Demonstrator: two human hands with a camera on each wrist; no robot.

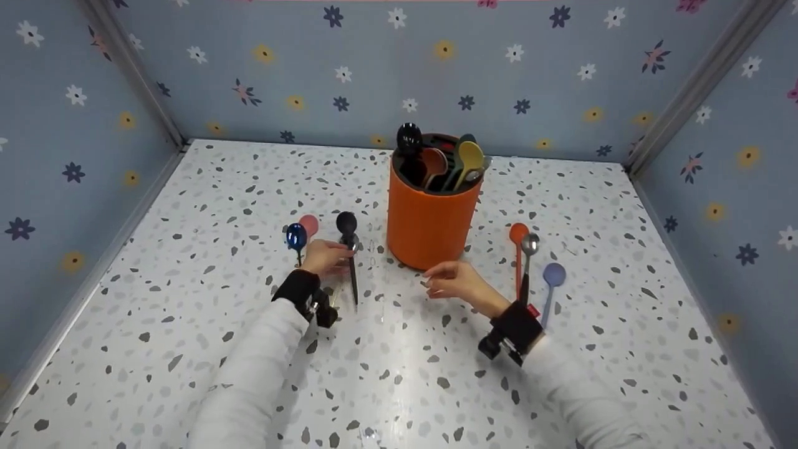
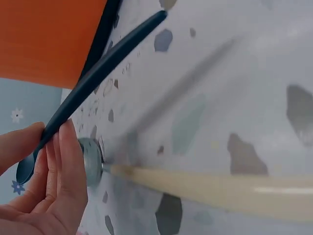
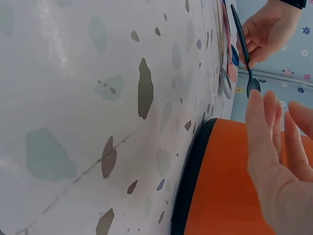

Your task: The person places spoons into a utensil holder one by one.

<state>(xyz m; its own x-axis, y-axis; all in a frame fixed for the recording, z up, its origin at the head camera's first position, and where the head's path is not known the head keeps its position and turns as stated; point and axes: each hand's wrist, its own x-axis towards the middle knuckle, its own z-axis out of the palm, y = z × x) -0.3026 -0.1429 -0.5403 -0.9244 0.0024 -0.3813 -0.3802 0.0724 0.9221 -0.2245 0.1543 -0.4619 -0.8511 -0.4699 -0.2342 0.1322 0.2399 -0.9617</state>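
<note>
My left hand (image 1: 325,257) pinches a dark spoon (image 2: 93,81) near its bowl, between thumb and fingers. The spoon is raised off the table, and its shadow falls below the handle. Beneath it lies a metal spoon with a cream handle (image 2: 210,188). Just left of that hand are a blue spoon (image 1: 297,237) and a pink spoon (image 1: 309,224), their handles partly hidden. My right hand (image 1: 458,284) hovers empty before the base of an orange utensil holder (image 1: 430,227), fingers loosely extended. The holder contains several utensils, including a yellow spoon (image 1: 471,154) and a black spoon (image 1: 409,137).
Beyond my right hand lie an orange spoon (image 1: 519,233), a metal spoon with a dark handle (image 1: 529,244) and a lavender spoon (image 1: 553,274). Flower-patterned walls (image 1: 368,56) enclose the speckled white table (image 1: 399,386) at the back and both sides.
</note>
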